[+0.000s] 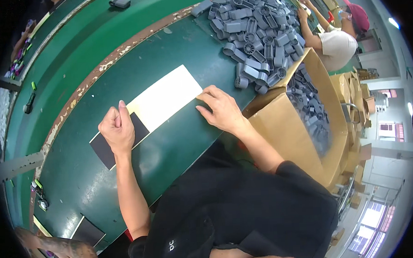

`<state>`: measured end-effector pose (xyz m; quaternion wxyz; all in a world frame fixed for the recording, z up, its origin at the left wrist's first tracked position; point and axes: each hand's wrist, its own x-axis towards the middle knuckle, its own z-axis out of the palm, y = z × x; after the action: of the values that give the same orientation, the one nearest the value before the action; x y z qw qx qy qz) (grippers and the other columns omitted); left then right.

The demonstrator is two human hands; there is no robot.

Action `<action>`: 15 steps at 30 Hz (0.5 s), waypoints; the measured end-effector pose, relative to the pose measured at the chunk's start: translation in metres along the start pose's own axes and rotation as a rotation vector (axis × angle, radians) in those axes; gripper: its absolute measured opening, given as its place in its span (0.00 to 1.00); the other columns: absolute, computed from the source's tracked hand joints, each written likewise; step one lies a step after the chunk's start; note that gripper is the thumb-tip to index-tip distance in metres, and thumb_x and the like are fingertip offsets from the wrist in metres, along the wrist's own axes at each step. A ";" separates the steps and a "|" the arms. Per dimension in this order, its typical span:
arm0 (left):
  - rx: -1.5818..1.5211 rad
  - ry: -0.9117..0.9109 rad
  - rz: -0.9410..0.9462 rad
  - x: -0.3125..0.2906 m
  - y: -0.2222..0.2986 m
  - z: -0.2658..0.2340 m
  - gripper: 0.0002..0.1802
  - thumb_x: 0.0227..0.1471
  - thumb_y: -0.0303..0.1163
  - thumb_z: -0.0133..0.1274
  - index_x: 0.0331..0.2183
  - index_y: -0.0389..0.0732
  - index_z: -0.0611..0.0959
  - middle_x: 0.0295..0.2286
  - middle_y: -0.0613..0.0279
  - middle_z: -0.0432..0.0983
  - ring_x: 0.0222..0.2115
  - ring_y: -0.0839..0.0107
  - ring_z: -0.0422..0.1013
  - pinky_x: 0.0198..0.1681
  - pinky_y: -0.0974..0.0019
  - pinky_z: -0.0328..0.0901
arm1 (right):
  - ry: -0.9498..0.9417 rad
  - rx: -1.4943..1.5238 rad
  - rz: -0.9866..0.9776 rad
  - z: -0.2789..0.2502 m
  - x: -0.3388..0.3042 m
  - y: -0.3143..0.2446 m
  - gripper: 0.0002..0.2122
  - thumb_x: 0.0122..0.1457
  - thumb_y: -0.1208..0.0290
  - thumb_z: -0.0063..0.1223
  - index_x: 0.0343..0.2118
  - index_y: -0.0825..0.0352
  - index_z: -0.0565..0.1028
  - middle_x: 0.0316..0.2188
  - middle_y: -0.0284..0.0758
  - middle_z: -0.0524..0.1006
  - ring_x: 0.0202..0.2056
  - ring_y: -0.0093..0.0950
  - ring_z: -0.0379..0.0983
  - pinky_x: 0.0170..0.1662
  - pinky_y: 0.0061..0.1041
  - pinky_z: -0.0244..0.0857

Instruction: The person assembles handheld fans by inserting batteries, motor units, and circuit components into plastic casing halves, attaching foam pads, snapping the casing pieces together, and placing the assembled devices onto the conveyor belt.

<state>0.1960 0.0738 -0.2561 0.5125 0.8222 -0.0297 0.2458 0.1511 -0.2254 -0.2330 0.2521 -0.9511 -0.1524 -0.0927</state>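
Note:
A white sheet point(166, 96) with a pale yellow part near its left end lies on the green table in front of me. A black sheet point(103, 149) lies at its left end, partly beneath my left hand point(117, 127). That hand is closed in a fist with the thumb pointing up; whatever is inside it, if anything, is hidden. My right hand point(220, 109) rests at the right end of the white sheet. Its fingertips touch the sheet's edge, and the thumb is spread apart from the fingers.
A heap of grey plastic parts point(257, 34) covers the table's far right. Beside it stands a cardboard box point(284, 125) with more parts. A co-worker point(338, 42) works beyond, and another person's arm point(59, 246) is at lower left near a black sheet point(88, 232). A brown worn ledge point(72, 107) borders the table.

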 end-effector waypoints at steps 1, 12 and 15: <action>-0.001 -0.015 0.002 -0.001 0.000 0.001 0.30 0.60 0.23 0.58 0.16 0.40 0.55 0.13 0.70 0.47 0.17 0.80 0.44 0.19 0.64 0.41 | 0.027 -0.054 -0.079 0.002 -0.001 0.001 0.12 0.56 0.72 0.65 0.43 0.68 0.79 0.41 0.39 0.77 0.37 0.39 0.79 0.40 0.35 0.74; -0.016 0.006 -0.043 -0.006 -0.005 0.000 0.31 0.61 0.24 0.57 0.16 0.41 0.54 0.13 0.70 0.47 0.18 0.80 0.43 0.19 0.64 0.41 | 0.298 -0.364 0.156 -0.046 0.036 0.065 0.16 0.53 0.69 0.66 0.43 0.69 0.78 0.42 0.46 0.76 0.45 0.46 0.72 0.48 0.41 0.70; -0.008 0.021 -0.043 -0.006 -0.004 -0.002 0.31 0.61 0.25 0.58 0.16 0.40 0.55 0.13 0.70 0.47 0.18 0.79 0.43 0.20 0.63 0.41 | 0.289 -0.650 0.337 -0.048 0.049 0.080 0.24 0.52 0.64 0.69 0.51 0.67 0.76 0.47 0.46 0.75 0.49 0.47 0.71 0.50 0.42 0.68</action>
<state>0.1918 0.0761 -0.2615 0.5212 0.8179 -0.0076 0.2435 0.2189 -0.3039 -0.2159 -0.0318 -0.9702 0.0805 -0.2263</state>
